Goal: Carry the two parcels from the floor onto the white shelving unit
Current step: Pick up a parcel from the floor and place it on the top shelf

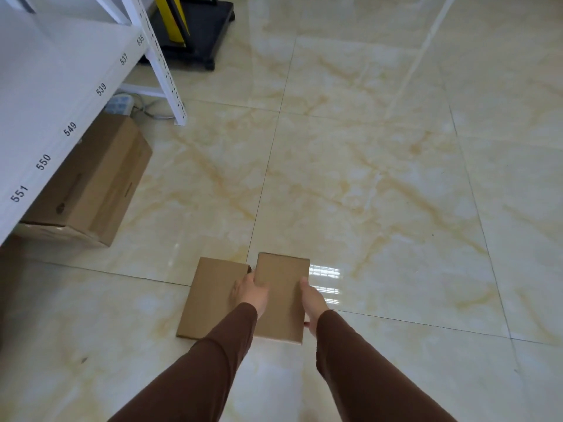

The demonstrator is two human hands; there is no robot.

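Note:
Two flat brown cardboard parcels lie side by side on the tiled floor at the bottom centre. My left hand (250, 292) grips the left edge of the right parcel (281, 289), and my right hand (313, 300) grips its right edge. That parcel looks slightly raised and overlaps the edge of the left parcel (210, 295), which lies flat and untouched. The white shelving unit (51, 86) stands at the left, its shelf front marked with numbers such as 549, 550 and 551.
A large brown carton (91, 184) sits on the floor under the shelf. A power strip with cables (120, 103) lies by the shelf's upright post (164, 71). A black trolley base with a yellow object (195, 28) stands at the top.

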